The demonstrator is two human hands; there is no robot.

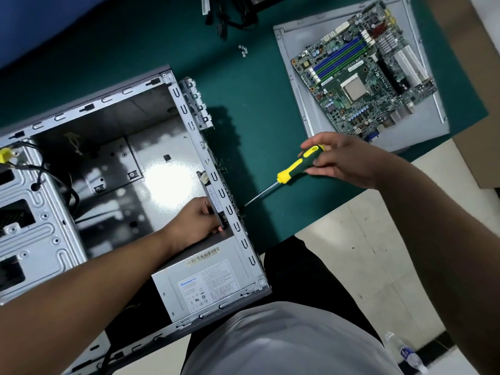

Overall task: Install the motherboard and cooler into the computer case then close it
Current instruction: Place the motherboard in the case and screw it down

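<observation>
Mobo (362,77) looks stiff but fragile, so we'd lift by edges; R hand (343,161) grips screwdriver (295,166), L hand (201,220) pinches bracket (215,201) in case (173,90).

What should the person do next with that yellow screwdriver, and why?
Probably turn the screwdriver to drive a screw into the case's rear wall. Its tip sits against the outside of that wall, while the left hand holds a part against the inside. The right hand grips the handle. The motherboard lies outside.
</observation>
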